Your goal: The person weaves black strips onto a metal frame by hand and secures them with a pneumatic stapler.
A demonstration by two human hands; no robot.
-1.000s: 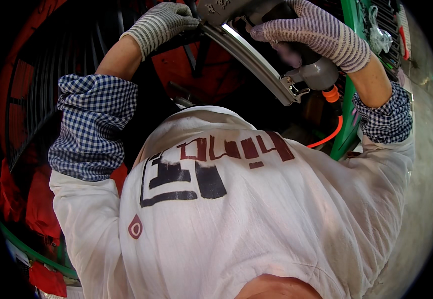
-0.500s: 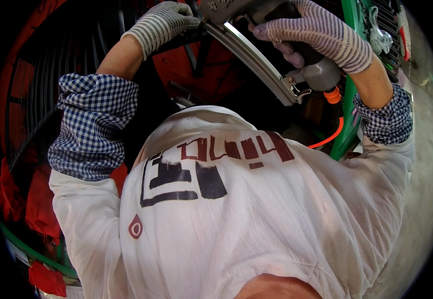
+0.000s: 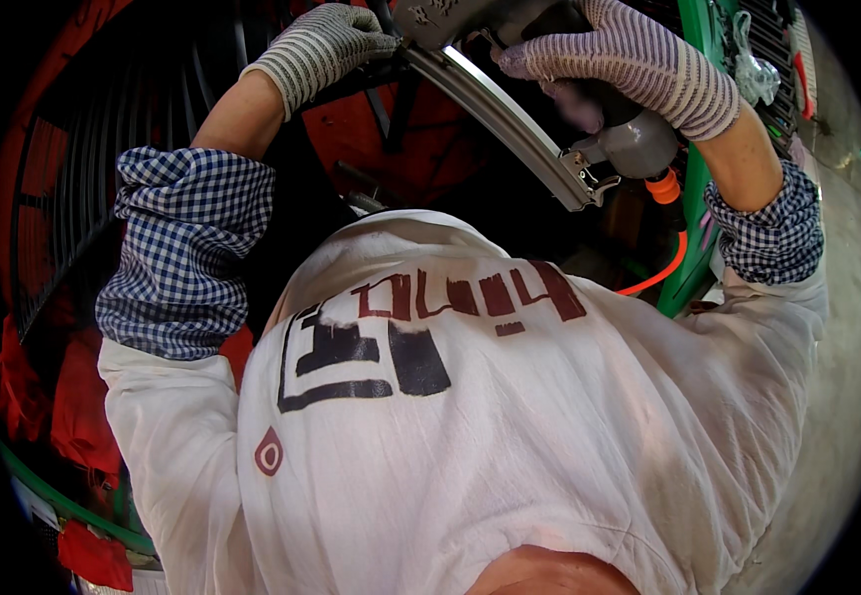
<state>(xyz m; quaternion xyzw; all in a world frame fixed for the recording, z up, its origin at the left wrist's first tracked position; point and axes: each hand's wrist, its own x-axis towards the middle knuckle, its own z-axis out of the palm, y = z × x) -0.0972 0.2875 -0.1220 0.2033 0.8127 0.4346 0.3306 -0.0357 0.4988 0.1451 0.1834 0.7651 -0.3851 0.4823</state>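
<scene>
My right hand point(image 3: 638, 74), in a striped knit glove, is wrapped around the grip of a dark grey air stapler point(image 3: 638, 147). Slanting down to the right from the stapler's front is its long silver magazine point(image 3: 510, 114), with a small metal latch at the lower end. My left hand point(image 3: 326, 50), in a matching striped glove, is closed with fingertips pressed together beside the stapler's front end. Whatever those fingertips pinch is hidden against the dark metal behind. The stapler's top runs out of the picture at the upper edge.
An orange air hose point(image 3: 656, 270) hangs from the stapler's grip. Black metal bars point(image 3: 113, 149) curve along the left. A green frame post point(image 3: 693, 208) stands at right, with a clear plastic bag point(image 3: 755, 71) near it. Red cloth point(image 3: 88, 407) hangs at lower left.
My right hand has shifted very slightly, and its lower fingers are now blurred by motion. The stapler and hose have moved a little to the right. My left hand stays almost in place.
</scene>
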